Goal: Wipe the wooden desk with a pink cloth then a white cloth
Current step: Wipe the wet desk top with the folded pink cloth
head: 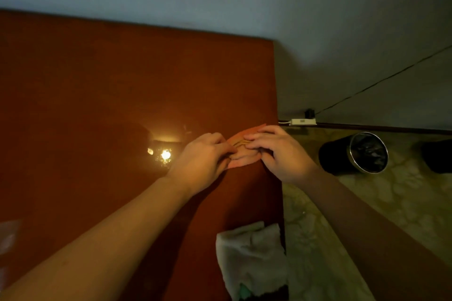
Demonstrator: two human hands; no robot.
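A pink cloth [241, 154] lies folded near the right edge of the reddish-brown wooden desk [102, 95]. Both hands are on it. My left hand [204, 161] pinches its left side with curled fingers. My right hand [278, 151] grips its right side, fingertips on top of the fabric. Most of the cloth is hidden under the two hands. A white cloth [249, 256] lies crumpled at the desk's near right corner, partly hanging over the edge.
A lamp's glare [165, 154] reflects off the glossy desk left of the hands. Right of the desk, a black bin [354, 154] stands on the patterned floor. A white power strip [302, 121] and a cable run along the wall.
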